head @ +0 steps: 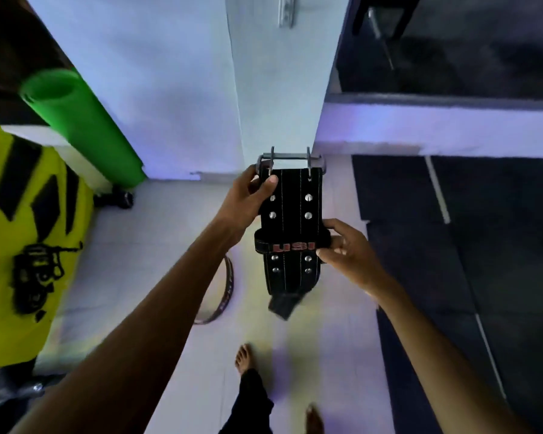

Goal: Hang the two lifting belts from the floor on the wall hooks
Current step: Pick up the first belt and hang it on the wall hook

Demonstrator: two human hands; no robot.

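Black belt [290, 227] held upright before white pillar [282, 89]. Left hand [248, 195] pinches buckle [290, 161] end; right hand [345, 249] pinches keeper loop. Looks thick, stiff, fairly heavy; hang by buckle. Second belt [224, 292] on floor.

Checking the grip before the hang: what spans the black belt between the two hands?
In the head view, between the left hand and right hand runs black belt: four rivets, then its keeper loop.

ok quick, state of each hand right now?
Left hand: closed on the black lifting belt near its metal buckle.
Right hand: closed on the same belt at its keeper loop.
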